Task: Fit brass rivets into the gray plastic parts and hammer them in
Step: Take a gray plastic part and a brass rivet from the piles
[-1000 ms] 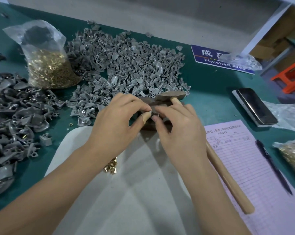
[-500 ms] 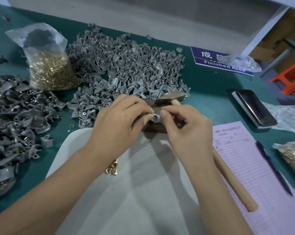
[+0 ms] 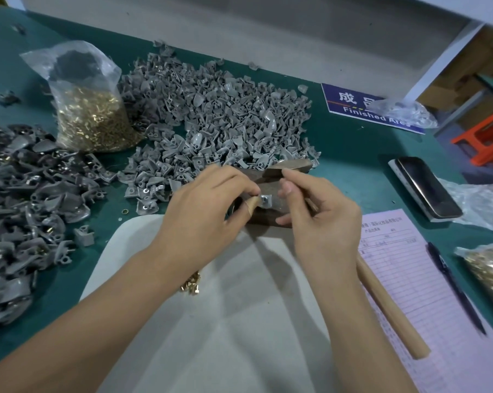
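While pinching 1 gray plastic part [image 3: 263,200] between taped thumb and forefinger over a dark metal block [image 3: 270,194] at frame centre, left hand [image 3: 202,211] stays curled, fingers [image 3: 239,181] bent tight around the piece. Right hand [image 3: 321,219] at 3 o'clock from the part, thumb and forefinger nearly closed just beside it; whether a rivet sits between them cannot be told. Hammer [image 3: 387,304] lying under the right wrist, handle running toward 5 o'clock across a pink form [image 3: 426,293], head partly hidden behind the hands. Heap of gray plastic parts [image 3: 217,120] at 12 o'clock on the green counter [image 3: 347,154]. Bag of brass rivets [image 3: 92,114] at 10 o'clock. Darker pile of parts [image 3: 21,199] at 9 o'clock. Few loose brass rivets [image 3: 190,286] at 7 o'clock on white cloth [image 3: 225,321]. Phone [image 3: 429,188] at 3 o'clock, pen [image 3: 455,287] at 4 o'clock.
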Demonstrator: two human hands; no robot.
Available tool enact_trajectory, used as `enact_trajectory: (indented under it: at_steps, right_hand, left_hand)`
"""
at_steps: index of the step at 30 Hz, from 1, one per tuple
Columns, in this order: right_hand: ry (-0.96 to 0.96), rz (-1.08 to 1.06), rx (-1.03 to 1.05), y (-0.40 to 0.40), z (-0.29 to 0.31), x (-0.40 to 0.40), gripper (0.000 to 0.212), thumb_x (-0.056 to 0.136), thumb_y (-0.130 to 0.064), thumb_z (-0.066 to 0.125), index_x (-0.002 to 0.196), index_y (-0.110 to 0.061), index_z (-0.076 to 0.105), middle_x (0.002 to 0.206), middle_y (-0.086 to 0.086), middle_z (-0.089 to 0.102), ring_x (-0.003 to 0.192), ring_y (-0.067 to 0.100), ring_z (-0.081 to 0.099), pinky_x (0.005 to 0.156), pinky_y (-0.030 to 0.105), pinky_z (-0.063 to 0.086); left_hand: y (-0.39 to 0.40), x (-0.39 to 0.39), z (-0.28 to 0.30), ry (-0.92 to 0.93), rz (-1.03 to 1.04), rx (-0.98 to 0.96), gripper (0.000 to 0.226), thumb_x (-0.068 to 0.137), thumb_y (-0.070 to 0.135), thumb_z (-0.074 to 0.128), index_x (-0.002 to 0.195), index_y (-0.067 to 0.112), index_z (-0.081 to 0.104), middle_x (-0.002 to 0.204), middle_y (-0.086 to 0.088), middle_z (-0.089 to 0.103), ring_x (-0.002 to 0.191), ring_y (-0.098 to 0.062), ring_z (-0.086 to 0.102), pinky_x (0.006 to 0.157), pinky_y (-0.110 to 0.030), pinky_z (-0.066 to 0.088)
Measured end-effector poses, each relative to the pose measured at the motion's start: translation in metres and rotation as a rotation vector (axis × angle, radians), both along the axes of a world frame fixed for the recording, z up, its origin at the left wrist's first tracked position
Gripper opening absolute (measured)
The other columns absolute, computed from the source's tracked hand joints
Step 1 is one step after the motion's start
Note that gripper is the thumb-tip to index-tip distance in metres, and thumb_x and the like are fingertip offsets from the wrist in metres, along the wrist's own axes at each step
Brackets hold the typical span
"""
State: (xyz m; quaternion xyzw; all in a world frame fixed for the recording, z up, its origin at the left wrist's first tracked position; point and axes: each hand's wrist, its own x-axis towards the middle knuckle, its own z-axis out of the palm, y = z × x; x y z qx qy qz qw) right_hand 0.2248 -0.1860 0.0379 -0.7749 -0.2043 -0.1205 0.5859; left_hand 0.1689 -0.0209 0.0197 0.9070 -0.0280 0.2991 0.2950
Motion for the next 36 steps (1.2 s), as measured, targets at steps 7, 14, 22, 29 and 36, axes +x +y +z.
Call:
enact_trajectory:
  at_steps: [7,14,22,29,36]
  right_hand:
    - [0.044,0.047,0.078,-0.0002,-0.0002,-0.002,0.027,0.09,0.0,0.073,0.098,-0.024,0.081,0.105,-0.006,0.067,0.081,0.018,0.072,0.057,0.026,0.062]
    - [0.098,-0.005,0.036,-0.0021,-0.0037,0.0005,0.028,0.081,0.001,0.074,0.084,-0.026,0.079,0.088,-0.004,0.073,0.092,0.016,0.074,0.064,0.047,0.062]
    - [0.127,0.052,0.044,-0.0016,0.0023,-0.0011,0.01,0.095,-0.018,0.072,0.096,-0.027,0.078,0.079,-0.005,0.069,0.058,0.01,0.064,0.048,0.028,0.057]
    - [0.242,0.107,0.161,0.0037,0.0016,-0.002,0.023,0.093,-0.004,0.071,0.095,-0.025,0.08,0.097,-0.001,0.073,0.071,0.013,0.071,0.055,0.031,0.061]
    - [0.285,0.105,0.199,0.0031,0.0031,-0.0033,0.017,0.09,-0.003,0.074,0.091,-0.02,0.077,0.081,0.007,0.074,0.068,0.015,0.07,0.051,0.031,0.059]
  left_hand:
    - [0.0004,-0.0009,0.0016,0.043,-0.005,-0.034,0.009,0.095,0.026,0.067,0.101,0.022,0.073,0.101,0.014,0.065,0.099,-0.013,0.059,0.076,-0.041,0.053]
    - [0.0023,-0.0011,-0.0016,0.061,0.0,-0.042,0.007,0.096,0.03,0.068,0.1,0.025,0.072,0.1,0.016,0.063,0.099,-0.009,0.057,0.074,-0.04,0.052]
    - [0.0012,-0.0005,-0.0032,0.047,-0.002,-0.065,0.008,0.094,0.028,0.069,0.1,0.024,0.073,0.1,0.017,0.064,0.099,-0.007,0.057,0.077,-0.037,0.052]
    - [0.0007,-0.0012,-0.0021,0.038,-0.014,-0.087,0.007,0.092,0.022,0.073,0.099,0.023,0.072,0.1,0.016,0.064,0.098,-0.011,0.059,0.076,-0.041,0.053]
    - [0.001,-0.0015,-0.002,0.04,-0.017,-0.068,0.005,0.093,0.025,0.07,0.098,0.024,0.072,0.1,0.016,0.064,0.098,-0.009,0.058,0.077,-0.038,0.052]
